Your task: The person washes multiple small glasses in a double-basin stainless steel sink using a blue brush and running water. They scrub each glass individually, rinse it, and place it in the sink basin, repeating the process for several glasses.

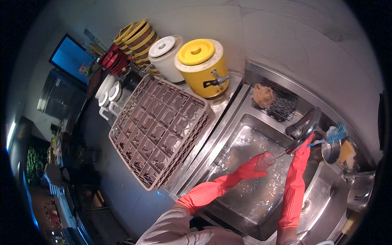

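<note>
My left hand (251,168), in a red rubber glove, holds a clear drinking glass (265,161) over the steel sink basin (260,211). A stream of water runs from the faucet (306,130) to the mouth of the glass. My right hand (303,150), gloved the same way, is raised at the faucet; its fingers are partly hidden behind the spout, so their grip cannot be made out. Water with bubbles lies in the basin below both hands.
A brown plastic glass rack (162,131) stands on the counter at left. Behind it are a yellow drink dispenser (203,67) and a white one (168,58). A wire basket (283,107) with a scrubbing pad (263,95) sits behind the basin. A blue brush (336,133) and steel cup (330,151) are at right.
</note>
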Demonstrator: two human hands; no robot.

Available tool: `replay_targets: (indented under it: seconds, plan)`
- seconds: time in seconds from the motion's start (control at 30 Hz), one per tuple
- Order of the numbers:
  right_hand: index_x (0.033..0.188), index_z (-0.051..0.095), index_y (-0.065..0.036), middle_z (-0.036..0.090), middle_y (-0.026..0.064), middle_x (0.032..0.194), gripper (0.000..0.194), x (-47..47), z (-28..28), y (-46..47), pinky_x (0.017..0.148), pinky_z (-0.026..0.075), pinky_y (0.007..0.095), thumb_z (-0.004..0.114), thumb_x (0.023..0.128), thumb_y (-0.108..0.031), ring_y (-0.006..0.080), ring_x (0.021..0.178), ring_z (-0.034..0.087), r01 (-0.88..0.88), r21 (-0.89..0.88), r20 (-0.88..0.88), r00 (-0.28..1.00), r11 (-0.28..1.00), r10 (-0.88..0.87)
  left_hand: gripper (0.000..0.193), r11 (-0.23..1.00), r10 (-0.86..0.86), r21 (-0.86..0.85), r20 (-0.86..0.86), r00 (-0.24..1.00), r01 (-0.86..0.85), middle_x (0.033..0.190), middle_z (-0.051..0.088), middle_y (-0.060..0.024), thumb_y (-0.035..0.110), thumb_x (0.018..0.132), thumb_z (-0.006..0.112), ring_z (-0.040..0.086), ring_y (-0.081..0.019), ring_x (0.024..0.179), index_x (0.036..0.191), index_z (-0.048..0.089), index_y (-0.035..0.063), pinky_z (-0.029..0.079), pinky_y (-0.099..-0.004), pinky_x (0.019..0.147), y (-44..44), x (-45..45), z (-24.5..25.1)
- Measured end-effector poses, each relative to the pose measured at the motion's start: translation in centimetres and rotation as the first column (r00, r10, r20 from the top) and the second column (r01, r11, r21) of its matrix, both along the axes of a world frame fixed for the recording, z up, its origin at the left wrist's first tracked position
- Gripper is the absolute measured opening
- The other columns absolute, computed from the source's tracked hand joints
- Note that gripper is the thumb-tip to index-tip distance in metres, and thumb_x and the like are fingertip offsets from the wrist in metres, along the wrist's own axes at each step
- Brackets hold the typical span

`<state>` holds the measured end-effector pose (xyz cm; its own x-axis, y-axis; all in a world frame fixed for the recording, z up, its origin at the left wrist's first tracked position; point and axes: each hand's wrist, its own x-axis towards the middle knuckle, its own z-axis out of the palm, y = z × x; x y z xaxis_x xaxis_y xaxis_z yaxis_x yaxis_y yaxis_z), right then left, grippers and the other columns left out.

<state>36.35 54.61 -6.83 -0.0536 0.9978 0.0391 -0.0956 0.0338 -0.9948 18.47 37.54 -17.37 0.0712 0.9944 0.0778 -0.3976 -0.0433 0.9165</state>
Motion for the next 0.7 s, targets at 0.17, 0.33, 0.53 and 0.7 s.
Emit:
replay_targets:
  seconds: [0.17,0.33,0.53,0.7]
  plan:
    - [0.168,0.031,-0.014,0.061,0.0021,0.127,0.076,-1.8,1.1,-1.4,0.088,0.054,0.0321,0.057,0.108,-0.052,0.0163,0.108,0.063,-0.058,0.141,-0.009,0.998,0.988,0.060,0.106,0.966,-0.071,-0.246,-0.554,0.829,-0.082,0.165,0.041,-0.0108,0.022,0.088,0.089,0.041,-0.0245,0.151,0.170,0.021,0.0146,0.037,-0.0409,0.122,-0.6,-1.5,5.4]
    - [0.168,0.031,-0.011,0.046,0.0067,0.156,0.068,-0.3,0.0,0.2,0.110,0.042,0.0341,0.050,0.113,-0.046,0.0204,0.132,0.051,-0.139,-0.092,-0.120,0.984,0.986,0.128,0.100,0.998,0.018,-0.050,-0.237,0.971,-0.031,0.162,0.043,-0.0121,0.027,0.093,0.083,0.045,-0.0263,0.147,0.169,0.020,0.0133,0.042,-0.0413,0.118,-0.1,0.7,1.9]
    - [0.165,0.038,-0.008,0.058,0.0047,0.108,0.060,-1.5,5.2,0.0,0.088,0.049,0.0322,0.050,0.114,-0.037,0.0159,0.105,0.061,-0.051,-0.057,0.034,0.998,0.997,0.053,0.081,0.762,-0.156,-0.622,0.092,0.983,0.179,0.136,0.068,-0.0064,0.051,0.100,0.072,0.068,-0.0186,0.116,0.163,0.034,0.0175,0.058,-0.0367,0.087,-1.5,-1.1,6.0]
    - [0.158,0.046,0.001,0.066,0.0049,0.112,0.064,-0.4,3.8,2.0,0.090,0.045,0.0311,0.047,0.114,-0.045,0.0165,0.100,0.058,-0.005,0.030,0.291,0.957,1.000,-0.004,0.072,0.534,0.166,-0.793,0.440,0.883,0.295,0.126,0.073,-0.0039,0.073,0.098,0.057,0.072,-0.0171,0.102,0.147,0.056,0.0207,0.055,-0.0311,0.065,-1.7,-0.8,10.4]
